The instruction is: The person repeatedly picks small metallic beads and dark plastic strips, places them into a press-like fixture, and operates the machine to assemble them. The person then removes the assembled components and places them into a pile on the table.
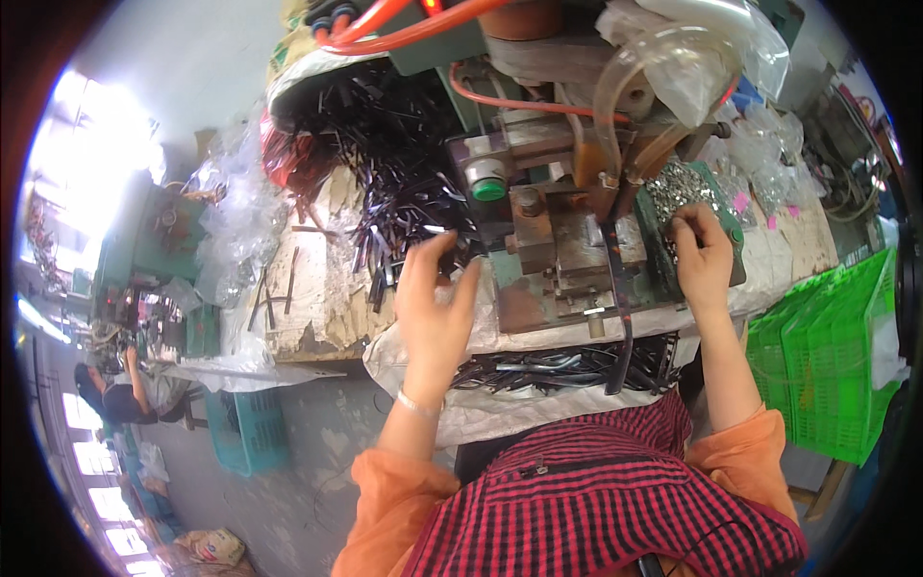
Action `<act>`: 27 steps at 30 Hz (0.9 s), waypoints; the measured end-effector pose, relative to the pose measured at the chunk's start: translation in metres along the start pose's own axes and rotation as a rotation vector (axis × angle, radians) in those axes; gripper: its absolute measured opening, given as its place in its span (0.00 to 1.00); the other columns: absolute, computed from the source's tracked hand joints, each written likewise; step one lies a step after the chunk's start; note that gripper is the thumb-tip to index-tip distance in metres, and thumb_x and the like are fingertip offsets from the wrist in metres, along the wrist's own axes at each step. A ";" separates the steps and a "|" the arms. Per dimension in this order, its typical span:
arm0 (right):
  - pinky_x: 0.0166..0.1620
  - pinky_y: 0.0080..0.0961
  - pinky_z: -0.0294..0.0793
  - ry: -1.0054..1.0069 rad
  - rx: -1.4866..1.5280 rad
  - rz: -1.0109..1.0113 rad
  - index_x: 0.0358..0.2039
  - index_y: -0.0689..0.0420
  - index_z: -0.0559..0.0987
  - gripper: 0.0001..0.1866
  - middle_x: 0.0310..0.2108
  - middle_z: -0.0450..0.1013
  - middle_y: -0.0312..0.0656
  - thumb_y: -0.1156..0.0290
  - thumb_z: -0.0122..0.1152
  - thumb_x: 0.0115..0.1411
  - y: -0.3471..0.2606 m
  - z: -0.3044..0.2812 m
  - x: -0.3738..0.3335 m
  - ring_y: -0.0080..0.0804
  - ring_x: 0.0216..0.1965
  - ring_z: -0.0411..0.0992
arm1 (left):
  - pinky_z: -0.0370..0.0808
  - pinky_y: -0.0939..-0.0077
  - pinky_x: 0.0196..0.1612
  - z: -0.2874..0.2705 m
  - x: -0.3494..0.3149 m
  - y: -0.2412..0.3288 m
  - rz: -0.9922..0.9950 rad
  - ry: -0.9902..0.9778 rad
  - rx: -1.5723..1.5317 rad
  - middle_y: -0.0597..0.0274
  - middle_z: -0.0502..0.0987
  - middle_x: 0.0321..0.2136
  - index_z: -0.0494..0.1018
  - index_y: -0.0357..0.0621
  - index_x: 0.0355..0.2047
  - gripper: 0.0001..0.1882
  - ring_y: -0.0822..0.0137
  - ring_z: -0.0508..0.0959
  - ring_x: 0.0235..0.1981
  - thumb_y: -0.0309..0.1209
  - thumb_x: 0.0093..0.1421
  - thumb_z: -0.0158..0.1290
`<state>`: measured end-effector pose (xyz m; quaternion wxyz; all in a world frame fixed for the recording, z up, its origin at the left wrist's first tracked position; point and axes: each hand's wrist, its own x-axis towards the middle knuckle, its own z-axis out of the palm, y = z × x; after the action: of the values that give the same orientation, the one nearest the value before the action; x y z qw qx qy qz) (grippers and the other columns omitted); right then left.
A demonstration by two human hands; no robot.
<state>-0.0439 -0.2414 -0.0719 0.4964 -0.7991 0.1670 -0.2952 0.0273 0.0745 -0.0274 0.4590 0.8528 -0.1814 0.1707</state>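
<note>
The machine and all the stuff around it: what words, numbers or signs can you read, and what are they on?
I can't read any words, numbers or signs here.
Machine: no readable label.
Green button: no lettering shows.
Printed sack on the floor: too small and blurred.

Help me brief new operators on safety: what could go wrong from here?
The bare right hand is beside loose metal pieces, which might scratch it or spill. The left hand appears close to a tangled pile of black strips; some could snag or slide. The long dark strip jutting past the machine's front edge could get knocked.
</note>
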 end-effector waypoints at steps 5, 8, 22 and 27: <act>0.42 0.18 0.71 -0.037 0.146 0.040 0.38 0.60 0.78 0.03 0.32 0.76 0.32 0.78 0.61 0.64 -0.015 0.013 0.007 0.18 0.35 0.73 | 0.74 0.55 0.54 0.038 0.038 -0.053 0.024 -0.081 0.185 0.44 0.72 0.50 0.68 0.38 0.58 0.38 0.42 0.74 0.53 0.28 0.47 0.71; 0.45 0.18 0.72 -0.048 0.244 0.114 0.40 0.61 0.80 0.05 0.34 0.77 0.32 0.78 0.62 0.64 0.003 -0.006 0.008 0.19 0.38 0.74 | 0.75 0.64 0.50 0.015 0.071 -0.057 0.012 0.257 0.063 0.50 0.77 0.46 0.74 0.39 0.53 0.25 0.53 0.79 0.45 0.26 0.54 0.67; 0.51 0.22 0.74 -0.151 0.265 -0.120 0.44 0.66 0.81 0.09 0.41 0.81 0.41 0.82 0.62 0.64 -0.078 -0.006 -0.010 0.25 0.44 0.77 | 0.76 0.56 0.48 -0.023 0.068 -0.167 -0.197 -0.011 0.800 0.52 0.79 0.37 0.85 0.45 0.31 0.08 0.49 0.79 0.42 0.33 0.52 0.66; 0.50 0.23 0.75 -0.101 0.410 -0.140 0.49 0.66 0.77 0.14 0.42 0.80 0.42 0.82 0.63 0.62 -0.084 0.044 -0.003 0.26 0.43 0.78 | 0.76 0.63 0.43 -0.021 0.062 -0.156 -0.052 0.137 0.584 0.53 0.82 0.36 0.84 0.41 0.35 0.08 0.55 0.81 0.38 0.32 0.58 0.64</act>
<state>-0.0205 -0.1712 -0.0126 0.6344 -0.7050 0.0225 -0.3161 0.1511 0.1630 -0.1004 0.2098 0.9396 -0.0712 0.2610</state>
